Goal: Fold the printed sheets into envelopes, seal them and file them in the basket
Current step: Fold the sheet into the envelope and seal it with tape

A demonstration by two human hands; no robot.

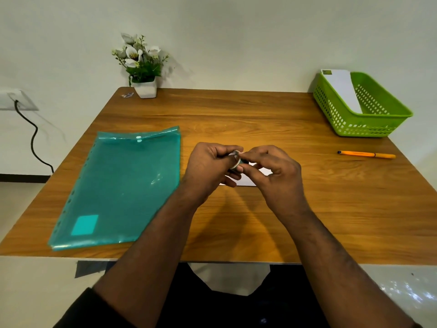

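Both hands meet over the middle of the wooden table point(236, 110). My left hand point(208, 169) grips a small roll of clear tape point(237, 159), thumb pressed on its rim. My right hand point(274, 171) pinches at the same roll from the right side, fingertips touching it. Beneath the hands lies a folded white sheet point(247, 182), mostly hidden, with only its lower edge and a corner showing. A green plastic basket point(369, 127) stands at the far right corner, and a white envelope point(340, 88) leans inside it.
A teal plastic document folder point(118, 185) lies flat on the left half of the table. An orange pen point(366, 154) rests to the right, in front of the basket. A white pot of artificial flowers point(144, 88) stands at the back edge.
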